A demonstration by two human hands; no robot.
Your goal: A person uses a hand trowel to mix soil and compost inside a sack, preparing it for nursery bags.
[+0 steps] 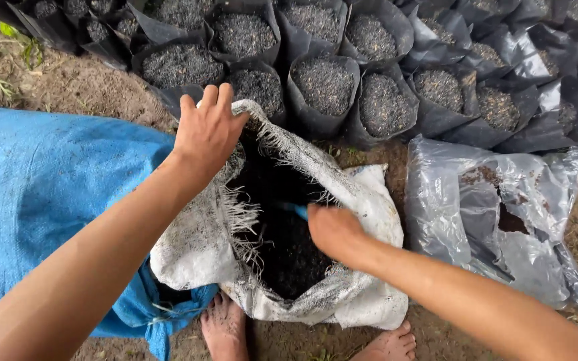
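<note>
White sack [369, 200] rim frayed, left hand [205, 134] holding

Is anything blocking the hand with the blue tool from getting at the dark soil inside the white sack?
Nothing visible does. The left hand holds the white sack open by its frayed rim, and the right hand, gripping a blue tool, is already inside the opening, over the dark soil.
</note>
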